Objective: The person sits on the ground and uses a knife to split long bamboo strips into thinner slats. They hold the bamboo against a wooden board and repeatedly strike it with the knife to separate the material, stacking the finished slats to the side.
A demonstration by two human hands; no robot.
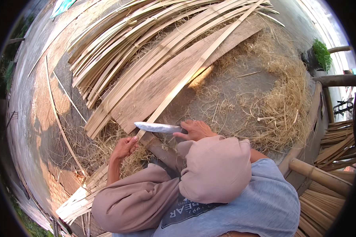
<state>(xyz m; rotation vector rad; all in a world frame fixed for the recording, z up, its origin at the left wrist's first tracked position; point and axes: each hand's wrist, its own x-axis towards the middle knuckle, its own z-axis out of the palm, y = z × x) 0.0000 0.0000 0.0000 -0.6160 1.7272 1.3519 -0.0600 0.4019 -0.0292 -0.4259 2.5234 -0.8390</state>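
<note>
My left hand (pixel 124 147) is closed around the near end of a long pale bamboo strip (pixel 184 80). The strip slants up and to the right over a wide wooden board (pixel 162 87). In my right hand (pixel 197 129) is a knife (pixel 156 127) with a broad, light metal blade pointing left. Its blade lies across the strip, just beyond my left fingers; whether it cuts into the strip I cannot tell. Most of the knife's handle is hidden by my right hand.
Many split bamboo strips (pixel 122 51) lie in a pile beyond the board. Curled shavings (pixel 283 102) cover the ground at right. More strips (pixel 77 201) lie at lower left. A bamboo pole frame (pixel 318 175) stands at right, with stacked strips (pixel 336 146) and a green plant (pixel 322 54) near it.
</note>
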